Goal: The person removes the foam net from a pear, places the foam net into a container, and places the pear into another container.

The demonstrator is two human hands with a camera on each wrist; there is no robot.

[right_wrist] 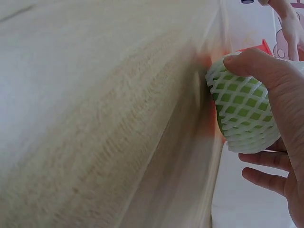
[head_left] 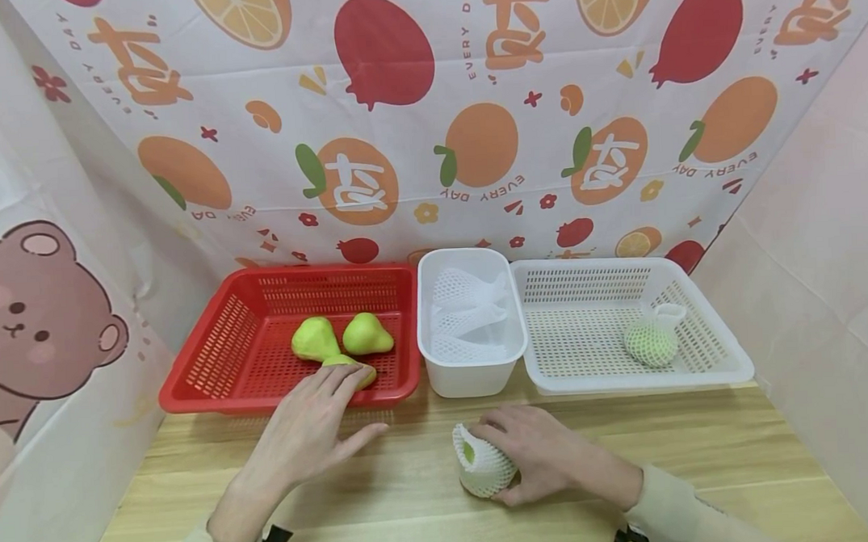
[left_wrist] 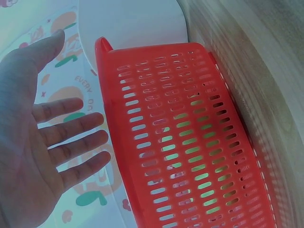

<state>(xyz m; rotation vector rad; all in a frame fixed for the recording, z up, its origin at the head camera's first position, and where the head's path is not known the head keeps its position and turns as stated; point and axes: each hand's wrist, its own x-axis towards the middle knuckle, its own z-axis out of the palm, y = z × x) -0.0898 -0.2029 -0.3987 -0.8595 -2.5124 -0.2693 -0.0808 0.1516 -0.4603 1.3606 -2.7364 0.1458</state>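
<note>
My left hand reaches over the front rim of the red basket, fingers extended and thumb spread, overlapping the nearest green pear in the head view. Seen from the left wrist, that hand holds nothing. Two more green pears lie behind in the basket. Over the table, my right hand grips a green pear in a white foam net, the net's open end tilted up. In the right wrist view, the thumb lies on the netted pear.
A white tub with several empty foam nets stands between the two baskets. In the white basket at the right lies another netted pear. A printed curtain hangs close behind.
</note>
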